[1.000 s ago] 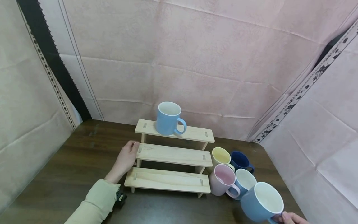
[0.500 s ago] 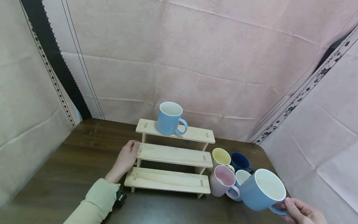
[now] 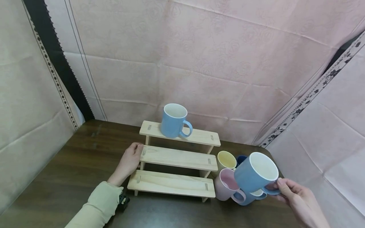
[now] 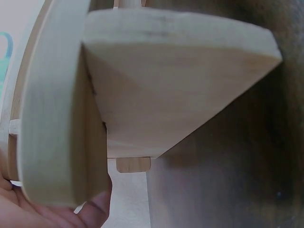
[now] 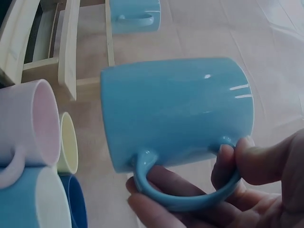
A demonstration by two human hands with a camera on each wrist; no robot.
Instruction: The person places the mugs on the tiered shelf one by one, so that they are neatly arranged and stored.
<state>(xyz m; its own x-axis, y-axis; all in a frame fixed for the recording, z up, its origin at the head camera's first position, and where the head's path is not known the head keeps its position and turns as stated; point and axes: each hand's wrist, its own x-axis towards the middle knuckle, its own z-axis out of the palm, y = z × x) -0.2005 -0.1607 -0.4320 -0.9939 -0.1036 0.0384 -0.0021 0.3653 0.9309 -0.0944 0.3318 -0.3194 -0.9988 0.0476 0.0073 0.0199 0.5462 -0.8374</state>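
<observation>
My right hand (image 3: 296, 198) grips a light blue mug (image 3: 255, 172) by its handle, up in the air above the other mugs. The right wrist view shows thumb and fingers pinching that handle (image 5: 190, 202). With its fingers at the left end of the middle step, my left hand (image 3: 129, 161) holds the three-step wooden rack (image 3: 179, 157). Close up in the left wrist view, the fingers curl round the board edge beside a wooden side support (image 4: 180, 80). Another light blue mug (image 3: 172, 122) stands upright on the top step.
Right of the rack stand a yellow mug (image 3: 226, 160), a pink mug (image 3: 226, 185), a dark blue mug (image 3: 240, 160) and a light blue mug (image 3: 247, 198), the last two partly hidden by the lifted mug. Pale cloth (image 3: 199, 63) hangs behind the brown table (image 3: 71, 177).
My right hand has carried the light blue mug up and to the left, from the lower right to above the standing mugs. The left hand stays on the rack.
</observation>
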